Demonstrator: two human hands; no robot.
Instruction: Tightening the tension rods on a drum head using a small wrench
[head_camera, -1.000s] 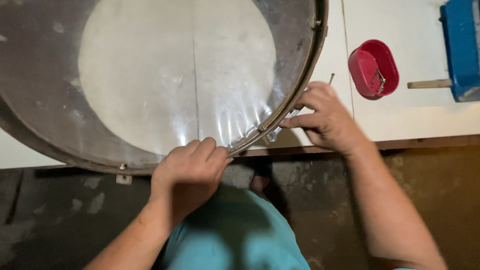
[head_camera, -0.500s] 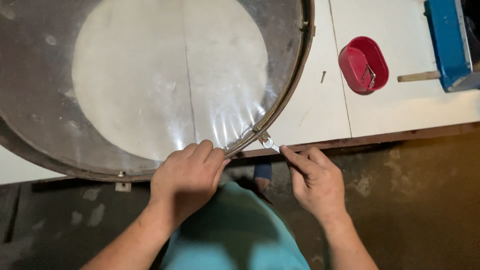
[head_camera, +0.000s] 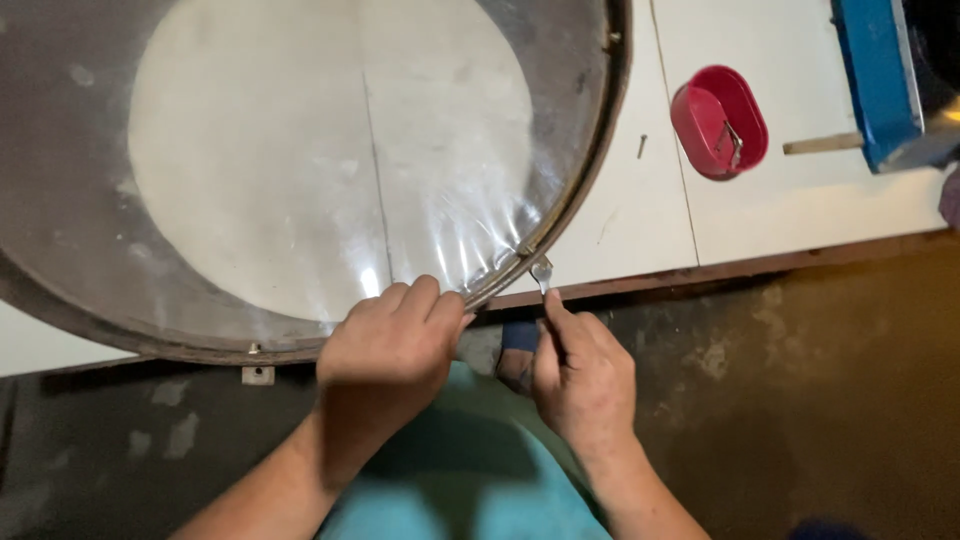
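Head view, looking down. A large round drum (head_camera: 300, 170) with a translucent, wrinkled skin lies flat on a white table (head_camera: 800, 210), its near edge overhanging the table's front. The metal hoop (head_camera: 590, 170) runs around the drum's rim.

The left hand (head_camera: 390, 350) comes up from the lower left, forearm angled toward the drum, palm down. Its fingers (head_camera: 420, 295) are curled together and pressed over the near rim of the hoop, knuckles uppermost.

The right hand (head_camera: 580, 375) rises from the lower right, wrist nearly straight, back of the hand toward the camera. Thumb and forefinger are pinched together on the shank of a small metal wrench (head_camera: 543, 275), the other fingers folded in beneath. The wrench stands nearly upright from the fingertips; its open head sits at the hoop's outer edge, at or touching a small fitting (head_camera: 527, 249) there, just right of the left hand.

The two hands lie near each other, not touching. A teal garment (head_camera: 450, 480) shows between the forearms.

On the table, well apart from the hands: a red oval dish (head_camera: 718, 122), a loose nail (head_camera: 641, 146), and a blue box (head_camera: 875, 80) at the right edge.
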